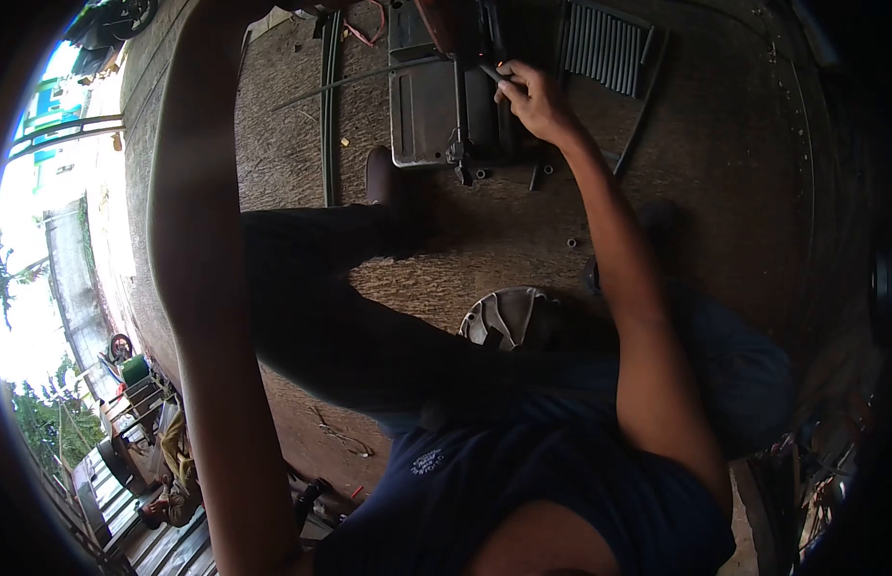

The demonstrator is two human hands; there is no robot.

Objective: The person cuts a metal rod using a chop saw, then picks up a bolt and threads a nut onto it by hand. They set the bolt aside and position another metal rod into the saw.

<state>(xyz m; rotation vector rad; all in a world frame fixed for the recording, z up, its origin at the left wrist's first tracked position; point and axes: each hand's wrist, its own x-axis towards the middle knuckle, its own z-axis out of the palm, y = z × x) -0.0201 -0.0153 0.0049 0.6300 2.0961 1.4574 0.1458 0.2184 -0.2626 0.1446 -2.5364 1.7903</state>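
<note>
My right hand [534,104] is closed around a short dark rod-like piece [490,73] at the top centre. A small orange glow shows by its fingertips. Beside it stands an upright metal bar [459,106] with a clamp-like fitting [457,151] at its lower end, over a dark, flat metal panel [414,125]. A reddish-brown object [448,27], cut by the top edge, hangs just left of the fingers. My left arm [201,240] reaches up along the left side; the left hand [312,4] is mostly beyond the top edge, its fingers hidden.
A slatted metal rack [607,48] lies at upper right. Long metal strips [331,134] and a thin rod [355,84] lie left of the panel. Small metal rings [572,243] and a round ribbed cover [504,315] are near my legs. Another person [177,470] is at lower left.
</note>
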